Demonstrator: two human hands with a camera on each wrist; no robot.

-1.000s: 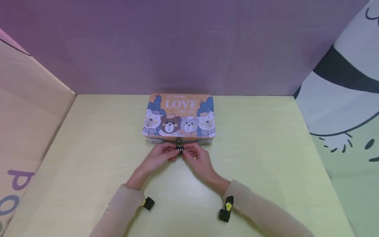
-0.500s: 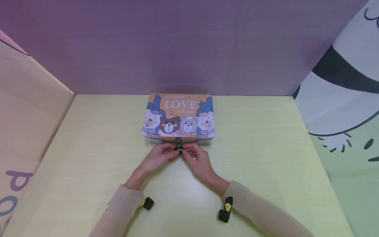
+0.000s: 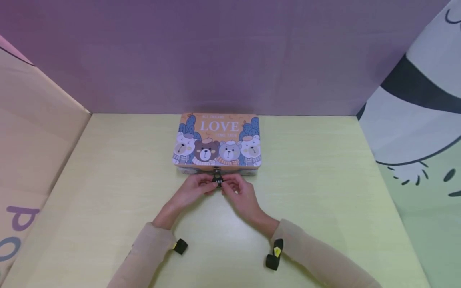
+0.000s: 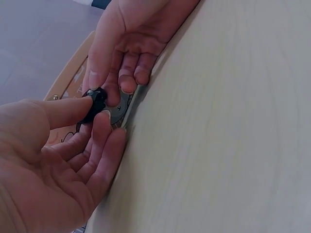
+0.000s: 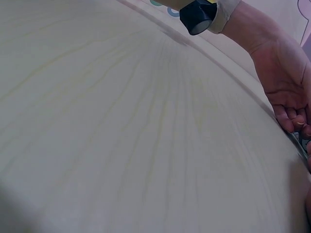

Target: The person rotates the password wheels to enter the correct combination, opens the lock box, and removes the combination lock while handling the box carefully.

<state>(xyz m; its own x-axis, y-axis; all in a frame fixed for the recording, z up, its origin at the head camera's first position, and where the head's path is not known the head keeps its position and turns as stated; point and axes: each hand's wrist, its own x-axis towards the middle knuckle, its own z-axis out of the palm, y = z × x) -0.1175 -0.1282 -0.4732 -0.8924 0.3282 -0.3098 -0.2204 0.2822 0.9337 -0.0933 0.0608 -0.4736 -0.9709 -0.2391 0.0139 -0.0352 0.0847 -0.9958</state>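
Observation:
A tin box (image 3: 217,140) with a lid printed with cartoon bears and the word LOVE stands closed, its clasp facing me. At the clasp hangs a small black combination padlock (image 3: 217,181) with pale marks on its face. My left hand (image 3: 194,188) pinches the padlock from the left, thumb on its near face. From the right, my right hand (image 3: 243,194) pinches it between thumb and fingers. The left wrist view shows both thumbs pressed on the padlock (image 4: 97,101), against the box front. In the right wrist view, the padlock is out of sight.
The pale wooden table (image 3: 317,192) extends on both sides of the box. Behind the box rises a purple cloth wall (image 3: 230,56). Printed panels border the left and right sides. Black wrist cameras (image 3: 181,246) sit at both cuffs.
Both hands stay in place on the padlock, and the box has not moved. The pale marks on the padlock's face look slightly different from frame to frame.

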